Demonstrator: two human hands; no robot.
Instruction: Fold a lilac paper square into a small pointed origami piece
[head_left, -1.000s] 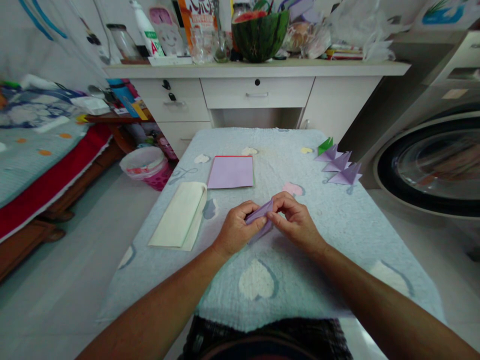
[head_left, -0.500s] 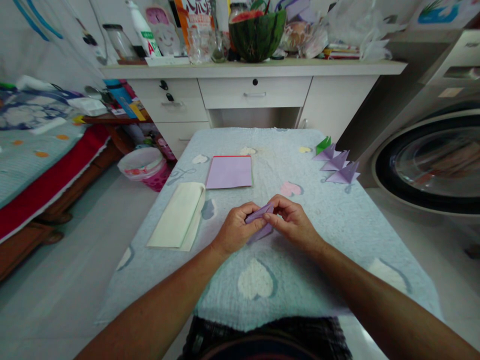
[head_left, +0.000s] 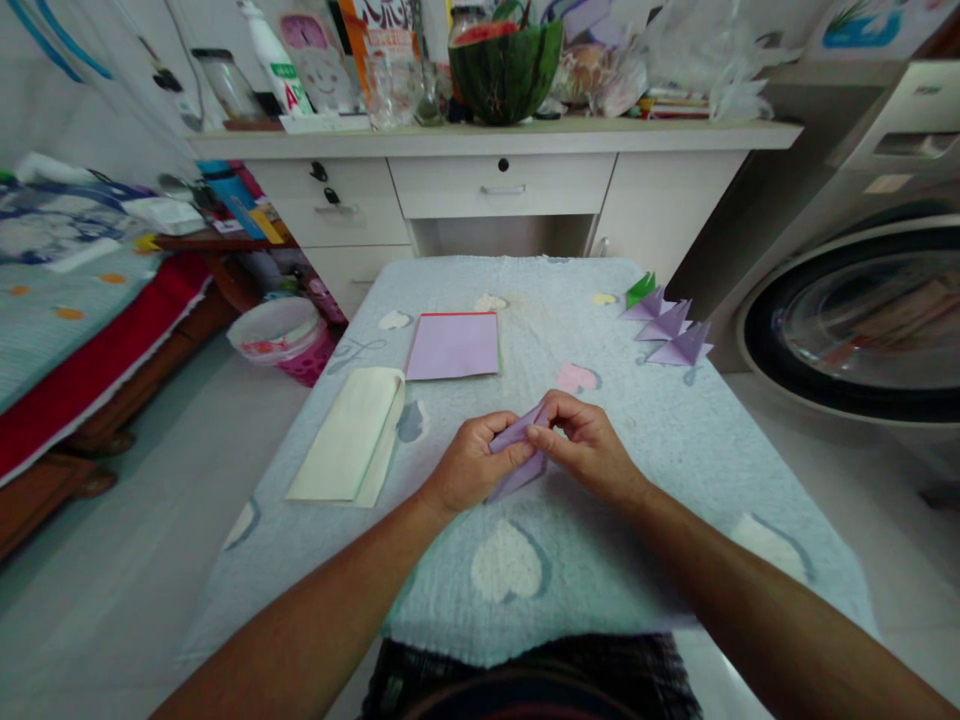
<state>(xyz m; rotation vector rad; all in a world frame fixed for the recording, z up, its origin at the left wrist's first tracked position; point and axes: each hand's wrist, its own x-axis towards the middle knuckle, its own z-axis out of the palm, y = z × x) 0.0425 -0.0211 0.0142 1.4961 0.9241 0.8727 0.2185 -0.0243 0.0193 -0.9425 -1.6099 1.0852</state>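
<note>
A folded piece of purple paper [head_left: 519, 478] is held just above the table near its front middle. My left hand [head_left: 474, 458] pinches its left side, thumb on top. On the right, my right hand [head_left: 583, 440] grips the upper corner between thumb and fingers. My fingers hide part of the folds. Beyond my hands lies a stack of square purple paper [head_left: 454, 346] with a red edge at the back. To the left rests a folded pale cream sheet [head_left: 345, 440]. Several folded purple paper pieces [head_left: 681, 345] and a green one [head_left: 640, 289] stand at the far right.
A light blue cloth with heart shapes covers the table [head_left: 637, 540]. Behind it stands a white cabinet [head_left: 502, 188] bearing a cut watermelon [head_left: 506, 75], jars and bags. A washing machine [head_left: 862, 310] is at the right, a pink bin [head_left: 281, 335] and a bed [head_left: 82, 310] at the left.
The view has shifted slightly. Both hands keep their grip on the purple paper, and a little more of its lower flap shows below my fingers.
</note>
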